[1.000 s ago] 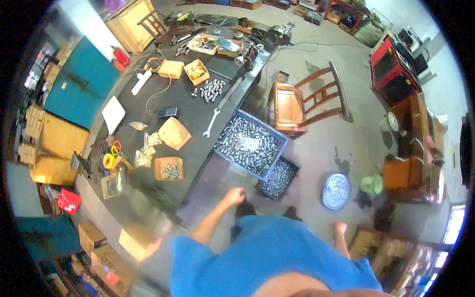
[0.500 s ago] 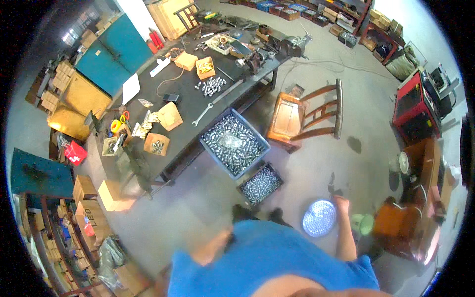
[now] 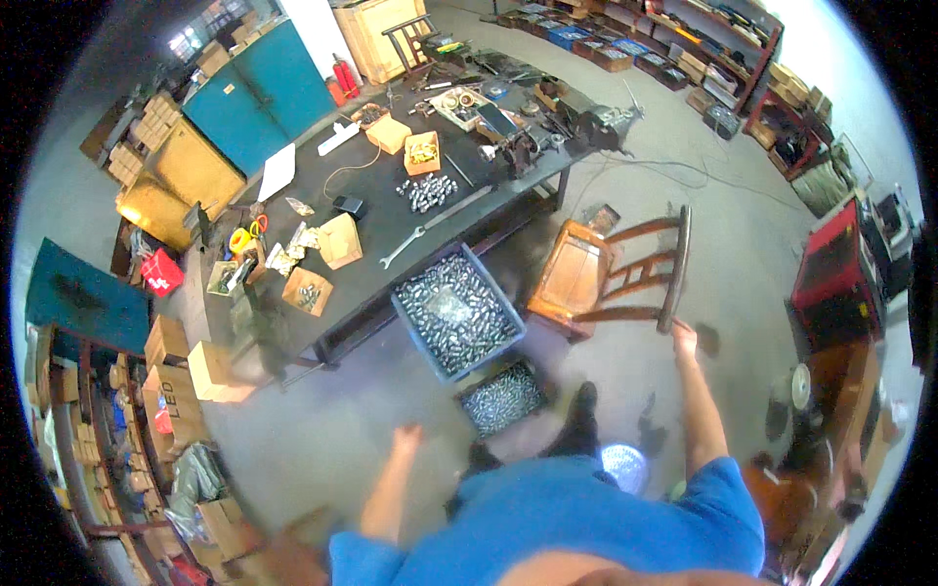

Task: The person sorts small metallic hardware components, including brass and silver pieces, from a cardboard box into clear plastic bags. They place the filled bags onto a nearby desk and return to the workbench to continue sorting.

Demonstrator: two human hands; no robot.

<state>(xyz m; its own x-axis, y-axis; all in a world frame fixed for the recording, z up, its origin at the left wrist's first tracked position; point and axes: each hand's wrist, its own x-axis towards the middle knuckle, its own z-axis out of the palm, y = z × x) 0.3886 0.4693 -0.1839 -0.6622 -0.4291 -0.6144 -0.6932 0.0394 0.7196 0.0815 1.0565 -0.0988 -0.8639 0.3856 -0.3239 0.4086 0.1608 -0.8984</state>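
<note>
At the lower end of the top rail of a wooden chair [image 3: 640, 278], my right hand [image 3: 685, 339] has its fingers closed against the rail. My left hand [image 3: 407, 438] hangs low over the floor, touching nothing that I can see; its fingers are too small and blurred to read. Ahead of my feet, a blue bin [image 3: 396, 298] holds many shiny metal cylinder-shaped parts, with a clear plastic piece on top. A smaller dark crate [image 3: 540, 369] of similar, finer parts stands nearer to me. Beside my right leg, a round pale dotted disc [image 3: 626, 466] is partly hidden by my blue shirt.
A dark workbench [image 3: 376, 195] carries a long wrench [image 3: 403, 250], loose metal parts [image 3: 430, 194], small open boxes and a vise-like tool. Cartons and shelves [image 3: 107, 459] line the left side. A red cabinet [image 3: 829, 264] stands at the right; a cable crosses the floor.
My right hand has gone from beside the round disc to the chair's back. My left hand has come forward and shows more clearly. The view has shifted, with the disc now mostly behind my shirt.
</note>
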